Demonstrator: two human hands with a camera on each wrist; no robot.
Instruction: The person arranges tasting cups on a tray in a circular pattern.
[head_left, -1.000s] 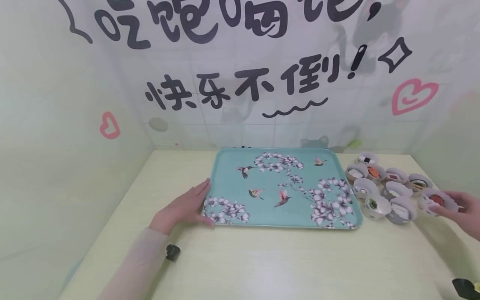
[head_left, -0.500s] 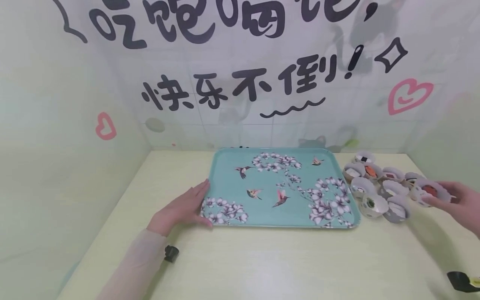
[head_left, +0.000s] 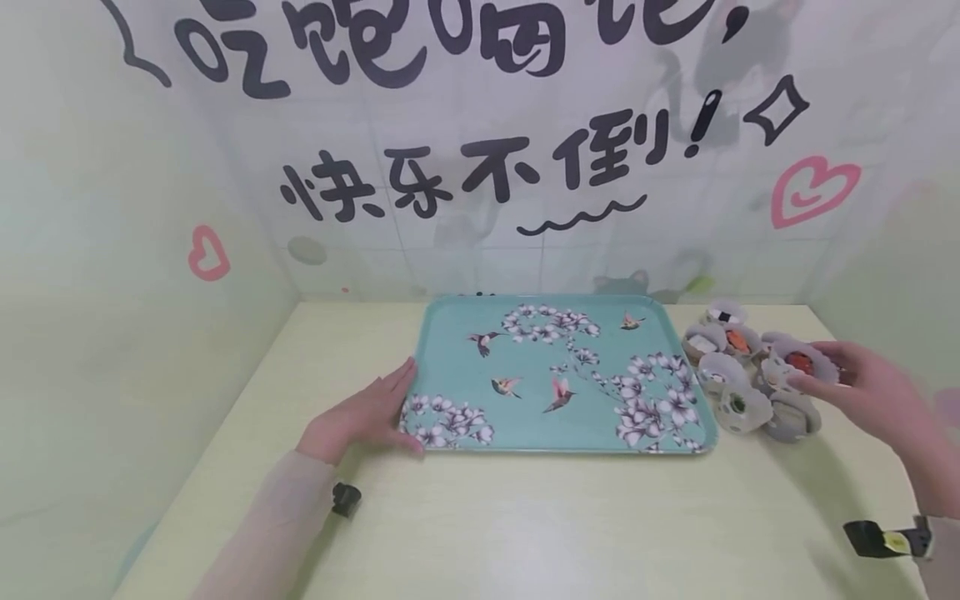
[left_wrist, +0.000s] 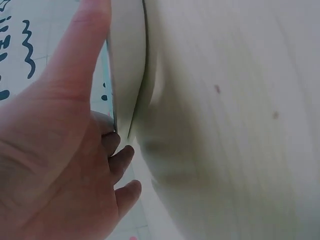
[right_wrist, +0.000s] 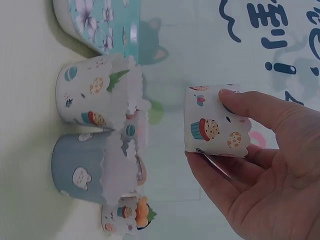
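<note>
In the head view, my left hand [head_left: 367, 421] rests at the near left corner of a turquoise tray [head_left: 465, 358] with flowers and birds. Its fingers lie along the left rim, the thumb by the front rim. At the right, my right hand [head_left: 873, 383] grips a paper baking cup [head_left: 780, 373] with something red inside, raised above other cups. The right wrist view shows this white cup [right_wrist: 212, 125], printed with cupcakes, between thumb and fingers. Below it stand a grey paper cup [right_wrist: 75, 167] and a white one [right_wrist: 75, 97].
Several paper cups with small food-like items crowd beside the tray's right edge, one [head_left: 738, 407] holding something green. A pale wooden table [head_left: 525, 525] lies underneath. Behind it hangs a light wall sheet [head_left: 480, 200] with black lettering and pink hearts.
My right hand has carried the gripped baking cup leftward, from the right side of the group to over the other cups. The left hand stays on the tray. The head view has shifted slightly.
</note>
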